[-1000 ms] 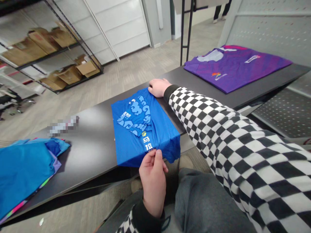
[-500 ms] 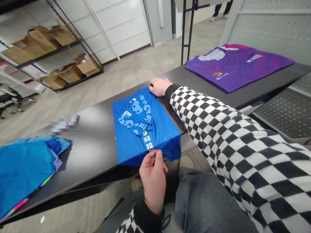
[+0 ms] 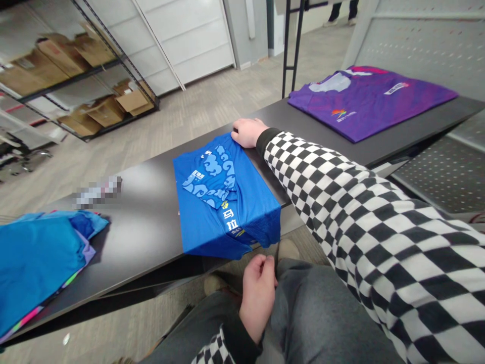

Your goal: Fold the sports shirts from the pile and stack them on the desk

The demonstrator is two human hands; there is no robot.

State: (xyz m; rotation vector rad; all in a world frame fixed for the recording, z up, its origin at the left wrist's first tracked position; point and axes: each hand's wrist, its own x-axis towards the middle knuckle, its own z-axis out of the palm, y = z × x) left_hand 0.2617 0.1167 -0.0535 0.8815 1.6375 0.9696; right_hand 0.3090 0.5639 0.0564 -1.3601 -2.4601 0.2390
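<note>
Also, purple shirt (image 3: pixel 373 103) (right of blue shirt (image 3: pixel 244 194)).

Your right arm (image 3: pixel 364 217), sleeved in black-and-white checked fabric, reaches diagonally inward from the lower right and looks nearly straight, with a black cuff (image 3: pixel 267 141) close around the wrist. Your bare right hand (image 3: pixel 249 133) lies low with its back upward, fingers pointing left and bending down at the ends; what the fingertips do underneath is hidden. Your bare left hand (image 3: pixel 258 293) hangs well apart, nearer your body, fingers curled in and thumb laid against them, gripping nothing visible. Only a short stretch of your matching checked left forearm (image 3: pixel 214 352) shows.
</note>
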